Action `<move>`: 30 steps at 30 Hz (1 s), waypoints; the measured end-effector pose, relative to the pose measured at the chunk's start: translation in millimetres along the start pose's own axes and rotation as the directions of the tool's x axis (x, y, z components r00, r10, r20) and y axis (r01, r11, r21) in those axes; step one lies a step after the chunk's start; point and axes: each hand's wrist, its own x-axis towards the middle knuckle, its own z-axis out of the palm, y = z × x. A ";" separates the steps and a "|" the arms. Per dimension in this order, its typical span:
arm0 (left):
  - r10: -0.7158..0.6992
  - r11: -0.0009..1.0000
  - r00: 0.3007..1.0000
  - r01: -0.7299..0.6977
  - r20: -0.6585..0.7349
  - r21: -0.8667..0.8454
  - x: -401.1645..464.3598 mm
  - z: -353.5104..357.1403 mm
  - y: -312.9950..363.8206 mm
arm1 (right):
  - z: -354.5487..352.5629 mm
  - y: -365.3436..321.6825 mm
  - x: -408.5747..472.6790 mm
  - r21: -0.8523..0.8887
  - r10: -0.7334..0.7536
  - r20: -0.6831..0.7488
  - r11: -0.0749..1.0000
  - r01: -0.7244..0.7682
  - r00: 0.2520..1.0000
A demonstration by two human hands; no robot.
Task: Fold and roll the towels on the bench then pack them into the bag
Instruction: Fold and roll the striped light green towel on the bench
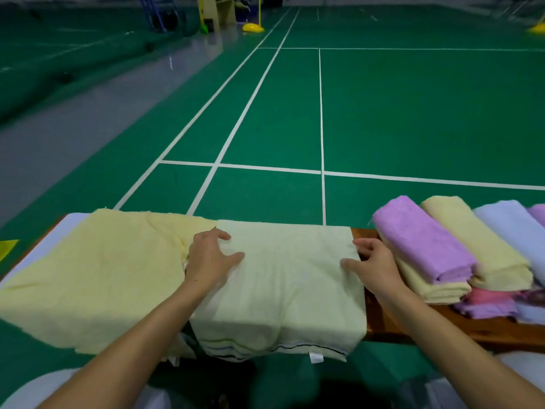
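Observation:
A pale green towel [289, 278], folded, lies across the wooden bench [501, 332] in front of me, its striped hem hanging over the near edge. My left hand [209, 261] rests on its left part with fingers spread. My right hand [371, 264] grips its right edge, fingers tucked under the fold and thumb on top. A larger yellow towel [97, 273] is spread out to the left. Rolled towels sit on the right: purple [424, 240], yellow [477, 240] and light blue [513, 228]. No bag is in view.
More folded towels, pink [486, 299] and purple, lie under the rolls. A white cloth [38, 249] shows under the yellow towel at the bench's left end. Beyond the bench stretches a green court floor with white lines.

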 end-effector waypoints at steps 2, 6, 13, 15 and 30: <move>-0.083 0.951 0.994 0.101 0.073 -0.294 1.5 -5.1 6.5 | -1.5 -3.2 -3.6 0.065 0.015 0.046 0.998 -0.018 0.999; -0.094 0.825 0.935 0.266 0.343 -0.498 -4.7 -22.6 25.7 | -1.0 -13.1 -5.5 0.189 0.036 0.198 0.979 -0.074 0.980; -0.006 0.741 0.873 0.332 0.488 -0.584 -21.8 -50.2 48.5 | -11.0 -37.6 -17.6 0.340 0.081 0.356 0.917 -0.210 0.931; 0.003 0.722 0.871 0.338 0.492 -0.603 -27.6 -57.7 52.2 | -17.7 -42.7 -21.7 0.348 0.047 0.342 0.921 -0.173 0.938; 0.303 0.670 0.922 -0.025 0.242 -0.742 -49.7 -182.2 79.6 | -108.4 -131.2 -56.7 0.536 -0.249 0.417 0.844 -0.015 0.874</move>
